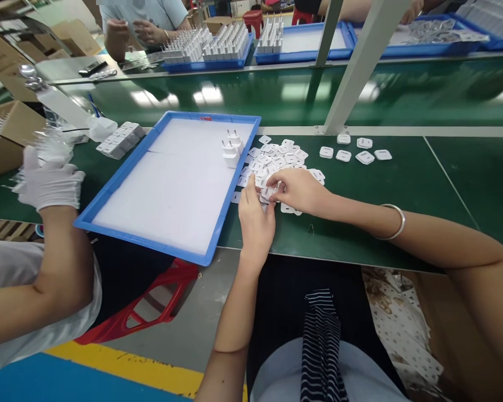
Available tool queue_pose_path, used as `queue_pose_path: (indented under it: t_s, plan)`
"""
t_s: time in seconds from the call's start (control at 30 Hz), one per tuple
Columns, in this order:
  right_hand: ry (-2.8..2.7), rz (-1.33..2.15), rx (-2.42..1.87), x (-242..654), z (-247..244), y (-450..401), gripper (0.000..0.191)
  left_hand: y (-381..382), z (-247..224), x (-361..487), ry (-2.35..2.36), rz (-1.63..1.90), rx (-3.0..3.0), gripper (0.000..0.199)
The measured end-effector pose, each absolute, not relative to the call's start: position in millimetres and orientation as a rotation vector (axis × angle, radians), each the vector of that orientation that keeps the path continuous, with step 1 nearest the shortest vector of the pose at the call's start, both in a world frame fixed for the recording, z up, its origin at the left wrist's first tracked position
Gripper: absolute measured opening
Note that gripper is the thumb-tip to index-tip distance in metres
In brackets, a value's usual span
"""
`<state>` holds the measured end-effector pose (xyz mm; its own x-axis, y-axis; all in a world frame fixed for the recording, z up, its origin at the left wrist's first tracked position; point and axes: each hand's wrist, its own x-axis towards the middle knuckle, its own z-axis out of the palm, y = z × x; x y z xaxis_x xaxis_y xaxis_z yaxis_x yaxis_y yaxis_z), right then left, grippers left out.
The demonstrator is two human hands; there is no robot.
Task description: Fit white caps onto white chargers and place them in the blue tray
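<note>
Nearest, at green bench edge: wearer's L hand, fingers half-curled at L side of a small white tile; can't tell if it grips too. R hand, w/ bangle on wrist, pinches the tile btwn thumb & fingers, so it sits btwn both hands, at near side of a loose pile of similar tiles. L of pile: blue-rimmed tray w/ few white plugs. Further L, co-worker's gloved hand. Far: person's hands nr upright plugs.
</note>
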<state>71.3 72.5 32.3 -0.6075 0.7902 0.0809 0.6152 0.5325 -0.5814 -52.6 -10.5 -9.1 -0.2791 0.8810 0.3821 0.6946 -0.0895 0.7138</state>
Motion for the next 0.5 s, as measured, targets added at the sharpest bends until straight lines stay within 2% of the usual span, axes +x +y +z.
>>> queue_pose_path:
  t_s: [0.27, 0.5]
  plan:
    - [-2.352, 0.821, -1.012, 80, 21, 61, 0.023, -10, -14, -58, 1.682, 1.416, 1.608, 0.070]
    - [-2.245, 0.935, -0.948, 88, 14, 52, 0.019, -18, -10, -54, 1.631, 1.488, 1.555, 0.059]
